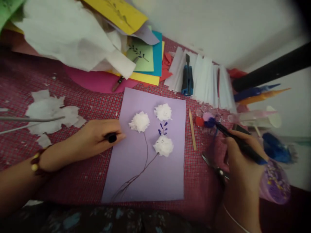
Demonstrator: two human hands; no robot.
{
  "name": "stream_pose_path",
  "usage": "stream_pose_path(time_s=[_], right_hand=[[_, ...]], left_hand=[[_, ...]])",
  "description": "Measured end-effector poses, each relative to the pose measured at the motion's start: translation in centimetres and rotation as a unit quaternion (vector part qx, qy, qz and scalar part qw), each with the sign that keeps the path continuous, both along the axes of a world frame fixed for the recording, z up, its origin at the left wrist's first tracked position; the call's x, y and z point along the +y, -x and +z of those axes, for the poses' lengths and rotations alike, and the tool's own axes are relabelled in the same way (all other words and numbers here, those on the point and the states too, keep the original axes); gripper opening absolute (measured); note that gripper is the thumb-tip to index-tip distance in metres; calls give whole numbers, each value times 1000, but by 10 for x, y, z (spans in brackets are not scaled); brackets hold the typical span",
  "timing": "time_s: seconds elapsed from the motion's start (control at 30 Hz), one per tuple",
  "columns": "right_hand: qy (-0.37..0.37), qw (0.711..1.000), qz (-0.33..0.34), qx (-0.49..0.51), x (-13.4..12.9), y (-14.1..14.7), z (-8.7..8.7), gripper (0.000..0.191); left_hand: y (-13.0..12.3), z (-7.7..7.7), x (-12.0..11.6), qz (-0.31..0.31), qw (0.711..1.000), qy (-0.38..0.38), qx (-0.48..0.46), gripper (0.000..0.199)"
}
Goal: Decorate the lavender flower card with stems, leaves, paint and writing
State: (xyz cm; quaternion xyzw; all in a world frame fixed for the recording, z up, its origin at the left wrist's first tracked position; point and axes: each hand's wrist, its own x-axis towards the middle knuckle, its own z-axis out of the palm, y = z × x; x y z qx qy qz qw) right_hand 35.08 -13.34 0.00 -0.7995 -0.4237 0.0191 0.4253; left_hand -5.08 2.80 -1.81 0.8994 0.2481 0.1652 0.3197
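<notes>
Right fingers grip blurred black pen, perhaps touching purple paint.

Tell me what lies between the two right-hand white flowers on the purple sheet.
In the head view, a thin stem flanked by small dark blue leaf-shaped marks lies there.

Matt, smooth lilac paper bears rough, papery flowers; at its two o'clock, a bare wooden stick.

Laid on red-checked cloth: rectangular lilac paper sheet, slim tan wooden stick, ragged white tissue pieces.
</notes>
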Motion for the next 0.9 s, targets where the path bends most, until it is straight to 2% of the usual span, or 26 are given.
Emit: stream_pose_path(time_s=[0.07, 0.1, 0.17, 0.23, 0.3, 0.4, 0.5, 0.67, 0.9], right_hand=[[-108, 992, -52, 41, 4, 9, 7, 20], [-159, 982, -57, 84, 7, 16, 11, 18], [-207, 952, -13, 223, 11, 32, 18, 14], [-167, 916, 63, 358, 14, 53, 20, 12], [-99, 895, 140, 413, 14, 76, 17, 13], [-41, 908, 219, 356, 10, 108, 6, 14], [-37, 933, 257, 248, 5, 124, -5, 13], [-25, 947, 289, 139, 3, 124, -17, 18], [-7, 947, 293, 131, 7, 124, -18, 19]], left_hand=[[0, 0, 0, -1, 1000, 6, -3, 30], [0, 0, 0, -4, 1000, 6, -7, 30], [1, -1, -1, -14, 1000, 9, -11, 30], [2, -3, -1, -18, 1000, 12, -15, 29], [3, -4, -1, -20, 1000, 17, -15, 29], [3, -5, -1, -23, 999, 25, -15, 29], [3, -2, -1, -31, 999, 19, -26, 28], [1, 4, -1, -39, 999, -16, -26, 35], [1, 4, -1, -39, 998, -37, -27, 36]])
